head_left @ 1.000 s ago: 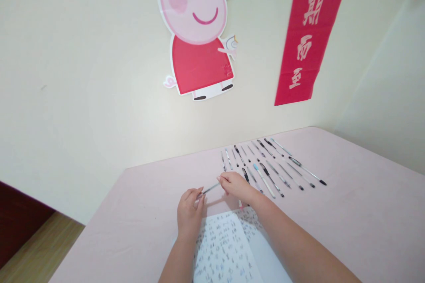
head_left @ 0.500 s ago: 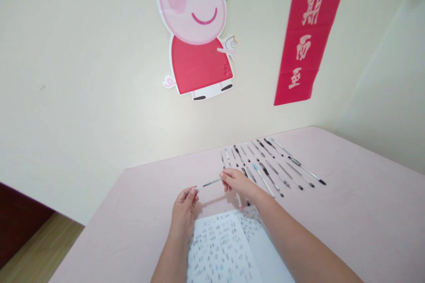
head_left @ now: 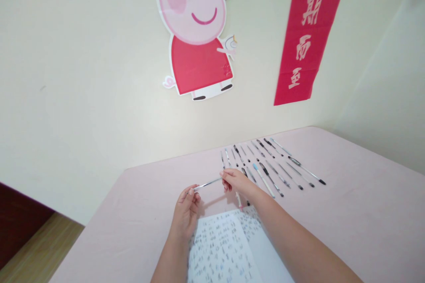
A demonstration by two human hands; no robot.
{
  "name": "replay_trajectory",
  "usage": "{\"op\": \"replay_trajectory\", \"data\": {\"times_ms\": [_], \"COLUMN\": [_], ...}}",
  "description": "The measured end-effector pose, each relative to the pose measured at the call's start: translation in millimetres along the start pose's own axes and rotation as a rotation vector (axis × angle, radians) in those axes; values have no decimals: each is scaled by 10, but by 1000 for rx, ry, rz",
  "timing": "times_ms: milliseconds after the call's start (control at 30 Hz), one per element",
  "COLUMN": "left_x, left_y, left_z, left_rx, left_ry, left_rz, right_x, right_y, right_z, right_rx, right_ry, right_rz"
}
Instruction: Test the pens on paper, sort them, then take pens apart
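A thin pen (head_left: 207,183) is held level above the pink table (head_left: 352,212) between both my hands. My left hand (head_left: 186,212) pinches its left end with closed fingers. Its right end is pinched by my right hand (head_left: 236,182), fingers also closed. Below my hands lies a white sheet of paper (head_left: 229,250) covered with small handwriting. A pink-and-white pen (head_left: 239,201) lies on the table just under my right wrist.
Several pens (head_left: 270,163) lie in rows on the table beyond my right hand. The wall behind carries a pink cartoon pig cut-out (head_left: 199,31) and a red banner (head_left: 307,31) with characters. Wooden floor (head_left: 36,252) shows at lower left, past the table's edge.
My hands drew slightly apart along the pen, then the left hand shifted a little right and its fingers curled closer on the pen's end. The paper slid a bit leftward in view.
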State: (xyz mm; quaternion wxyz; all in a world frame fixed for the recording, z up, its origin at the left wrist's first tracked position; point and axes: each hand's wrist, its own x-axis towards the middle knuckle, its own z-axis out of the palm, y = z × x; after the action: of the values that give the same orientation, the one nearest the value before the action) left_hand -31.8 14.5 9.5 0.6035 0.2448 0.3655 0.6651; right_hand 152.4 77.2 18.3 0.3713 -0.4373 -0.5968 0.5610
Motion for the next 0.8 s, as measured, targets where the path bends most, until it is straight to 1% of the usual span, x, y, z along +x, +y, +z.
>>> {"op": "replay_trajectory", "data": {"times_ms": [167,267,333,400,500,567,633,733,800], "left_x": [-36,-21,-12,-11,-20,-27,-31,-38,-47], "left_y": [96,110,103,93,86,84,80,72,69], "left_z": [-9,-51,-66,-66,-56,-55,-60,-66,-60], "left_rx": [-241,-299,-303,-298,-292,-280,-258,-229,-218], "left_ry": [-146,-179,-181,-177,-186,-216,-238,-225,-209], "left_rz": [-184,-200,-186,-177,-170,-165,-162,-153,-146], "right_x": [-4,-30,-55,-90,-163,-213,-248,-263,-257], "right_y": [-19,-70,-106,-147,-222,-269,-294,-282,-255], "right_z": [24,7,-11,-13,46,122,202,281,300], "right_rx": [43,19,-110,-305,-549,-644,-706,-751,-745], "right_ry": [21,98,198,293,354,329,272,197,172], "right_rz": [32,37,-8,-107,-270,-329,-343,-291,-241]}}
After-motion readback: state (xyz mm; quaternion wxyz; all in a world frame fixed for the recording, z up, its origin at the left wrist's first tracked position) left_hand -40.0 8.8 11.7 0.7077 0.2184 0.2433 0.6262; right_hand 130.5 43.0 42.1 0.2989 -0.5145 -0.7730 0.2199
